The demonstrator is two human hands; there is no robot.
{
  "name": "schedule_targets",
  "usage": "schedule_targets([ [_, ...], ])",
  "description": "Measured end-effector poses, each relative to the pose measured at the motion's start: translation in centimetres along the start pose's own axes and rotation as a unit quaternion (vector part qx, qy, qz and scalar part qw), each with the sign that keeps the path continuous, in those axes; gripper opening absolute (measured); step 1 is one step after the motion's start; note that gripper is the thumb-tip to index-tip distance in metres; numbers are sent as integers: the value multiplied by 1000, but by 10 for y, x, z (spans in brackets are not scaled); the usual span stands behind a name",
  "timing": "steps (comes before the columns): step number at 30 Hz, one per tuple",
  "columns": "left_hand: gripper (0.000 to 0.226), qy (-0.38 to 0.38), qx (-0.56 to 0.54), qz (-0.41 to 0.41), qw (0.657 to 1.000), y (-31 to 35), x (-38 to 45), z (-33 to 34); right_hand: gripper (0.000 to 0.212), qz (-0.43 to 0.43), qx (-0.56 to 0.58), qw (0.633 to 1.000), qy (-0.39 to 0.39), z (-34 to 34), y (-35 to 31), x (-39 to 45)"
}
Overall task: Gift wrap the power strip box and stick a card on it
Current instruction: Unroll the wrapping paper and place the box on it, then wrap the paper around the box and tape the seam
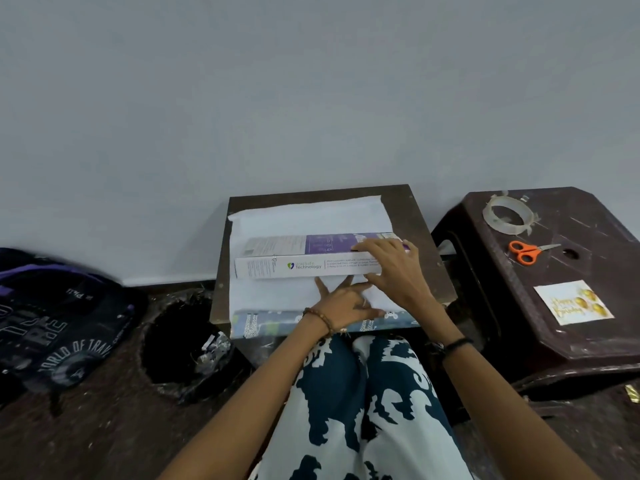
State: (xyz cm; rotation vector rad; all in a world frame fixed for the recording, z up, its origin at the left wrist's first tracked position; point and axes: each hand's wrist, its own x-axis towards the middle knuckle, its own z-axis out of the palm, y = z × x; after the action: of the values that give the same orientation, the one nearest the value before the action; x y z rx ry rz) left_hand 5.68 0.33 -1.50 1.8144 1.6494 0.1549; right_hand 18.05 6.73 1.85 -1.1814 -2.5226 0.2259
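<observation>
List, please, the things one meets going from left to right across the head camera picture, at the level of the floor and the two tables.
Backpack → black bin → power strip box → tape roll → scissors → birthday card.

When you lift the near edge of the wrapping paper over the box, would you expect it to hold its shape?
Probably not: the wrapping paper looks thin and lies flat, so it should flop. The box on it likely pins it against sliding.

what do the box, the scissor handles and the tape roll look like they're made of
Box: printed cardboard by its look, with sharp folded edges and a matte white side carrying text.
Scissors: glossy orange handles, probably plastic; grey blades that look like metal.
Tape roll: clear, shiny plastic film; the stool shows through it.
</observation>
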Motion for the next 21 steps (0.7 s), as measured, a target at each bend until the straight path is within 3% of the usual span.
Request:
schedule_targets([
  [8,58,-27,0,33,999,3,28,-24,51,11,-19,998,59,8,11,28],
  [11,50,-44,-5,24,999,7,37,-32,54,12,-16,998,63,11,15,34],
  [17,44,-2,-18,19,1000,8,29,-27,51,23,-12,999,42,29,23,24],
  [21,48,-70,-8,-10,997,7,10,-23,46,28,-5,998,63,40,26,13],
])
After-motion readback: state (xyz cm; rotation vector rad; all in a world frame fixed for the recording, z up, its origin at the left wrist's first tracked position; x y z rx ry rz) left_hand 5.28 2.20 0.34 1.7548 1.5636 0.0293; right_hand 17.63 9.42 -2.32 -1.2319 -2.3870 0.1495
